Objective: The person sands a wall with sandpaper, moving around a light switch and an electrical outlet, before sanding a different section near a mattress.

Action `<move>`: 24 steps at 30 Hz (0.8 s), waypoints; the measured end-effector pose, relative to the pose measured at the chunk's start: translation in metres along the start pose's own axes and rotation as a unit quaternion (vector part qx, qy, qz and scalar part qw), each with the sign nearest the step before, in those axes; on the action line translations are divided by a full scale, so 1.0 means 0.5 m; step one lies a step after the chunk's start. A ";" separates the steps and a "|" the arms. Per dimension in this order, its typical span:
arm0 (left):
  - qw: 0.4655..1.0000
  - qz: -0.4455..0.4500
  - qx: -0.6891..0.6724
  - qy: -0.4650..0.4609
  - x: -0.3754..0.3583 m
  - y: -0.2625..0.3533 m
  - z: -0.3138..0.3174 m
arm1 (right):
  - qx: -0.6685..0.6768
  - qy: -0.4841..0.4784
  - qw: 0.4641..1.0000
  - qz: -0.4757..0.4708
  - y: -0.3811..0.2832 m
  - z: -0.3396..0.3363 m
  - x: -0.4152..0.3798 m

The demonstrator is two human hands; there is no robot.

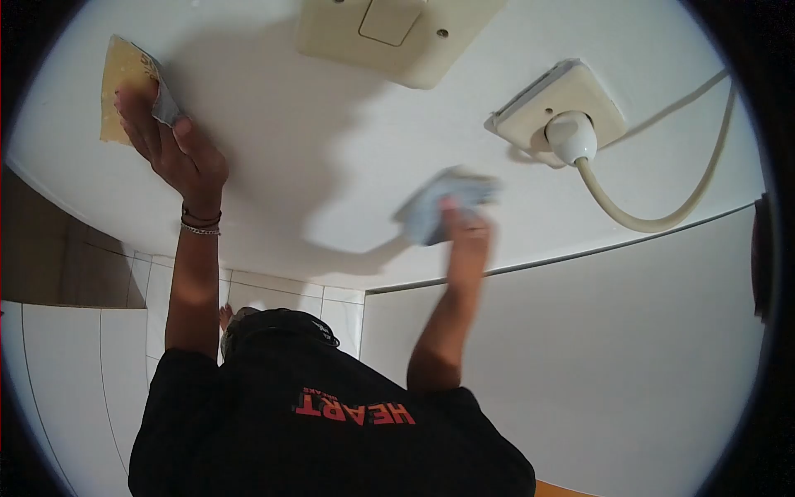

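Observation:
My left hand (170,149) holds a piece of sandpaper (118,70) up by the white wall. Its tan printed backing faces me, and a grey side shows where the edge curls over. Lower and to the right, my right hand (465,222) grips a crumpled blue-grey cloth (426,214) at the wall surface. Motion blurs both this hand and the cloth, so its fingers show only in part. Bracelets circle my left wrist.
A cream switch plate (364,45) is fixed to the white wall (265,132) between and above my hands. To the right, a socket (551,103) holds a white plug (571,137) with a looping cable (646,224). Floor tiles (277,296) lie below.

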State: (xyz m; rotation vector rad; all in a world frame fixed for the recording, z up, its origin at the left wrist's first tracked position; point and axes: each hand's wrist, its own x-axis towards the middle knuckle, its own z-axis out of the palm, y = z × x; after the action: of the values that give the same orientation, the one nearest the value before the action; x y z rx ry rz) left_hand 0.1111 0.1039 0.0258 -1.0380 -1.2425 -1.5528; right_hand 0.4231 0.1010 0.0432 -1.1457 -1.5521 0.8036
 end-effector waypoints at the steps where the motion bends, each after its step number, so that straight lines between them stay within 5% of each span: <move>1: 1.000 0.002 0.002 0.003 0.003 0.002 0.002 | -0.086 -0.066 0.994 -0.013 0.096 0.040 -0.017; 2: 1.000 0.003 0.002 -0.001 0.003 0.007 0.000 | -0.158 -0.047 0.972 -0.169 0.176 0.108 -0.049; 3: 1.000 0.004 0.001 -0.007 0.003 0.007 -0.006 | -0.146 -0.104 0.982 -0.052 0.223 0.171 -0.079; 6: 1.000 0.011 0.012 -0.010 0.003 -0.004 -0.017 | -0.194 -0.136 0.971 -0.035 0.256 0.192 -0.100; 7: 1.000 0.014 0.017 -0.003 0.013 -0.008 -0.013 | -0.157 -0.113 0.977 -0.083 0.183 0.157 -0.072; 8: 1.000 0.008 0.012 -0.006 0.012 -0.007 0.001 | -0.058 -0.101 0.993 0.017 0.113 0.112 -0.034; 9: 1.000 0.001 0.004 -0.009 0.006 -0.003 -0.002 | -0.050 -0.019 0.998 0.014 0.035 0.070 -0.019; 11: 1.000 -0.006 0.002 -0.009 0.003 -0.004 -0.002 | 0.167 0.080 0.983 0.001 -0.087 0.033 0.006; 13: 1.000 -0.011 -0.001 -0.005 0.005 -0.003 -0.002 | 0.096 0.031 0.995 0.027 -0.069 0.043 0.004; 14: 1.000 -0.008 0.002 -0.006 0.006 -0.001 -0.002 | -0.072 -0.025 0.996 0.055 0.005 0.066 -0.010; 15: 1.000 -0.006 0.007 -0.007 0.007 -0.002 -0.003 | -0.068 -0.074 0.991 -0.087 0.108 0.122 -0.042; 16: 1.000 -0.007 0.010 -0.005 0.007 -0.002 -0.004 | -0.192 -0.105 0.973 -0.071 0.207 0.192 -0.075; 20: 1.000 0.002 0.011 0.000 0.005 -0.007 -0.004 | -0.218 -0.110 0.970 0.018 0.249 0.233 -0.104; 22: 1.000 0.008 0.010 -0.013 0.001 -0.014 -0.007 | -0.156 -0.057 0.980 -0.111 0.087 0.137 -0.039; 23: 1.000 0.010 0.013 -0.006 0.002 -0.014 -0.006 | 0.007 0.020 0.999 0.038 -0.044 0.106 -0.021; 24: 1.000 0.012 0.015 0.004 0.005 -0.011 -0.001 | 0.077 0.076 0.994 -0.008 -0.082 0.067 -0.002</move>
State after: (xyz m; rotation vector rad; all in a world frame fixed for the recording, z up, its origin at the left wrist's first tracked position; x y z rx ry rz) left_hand 0.1052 0.1036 0.0268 -1.0233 -1.2402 -1.5127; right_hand 0.3798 0.0882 0.0705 -1.0557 -1.3488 0.7911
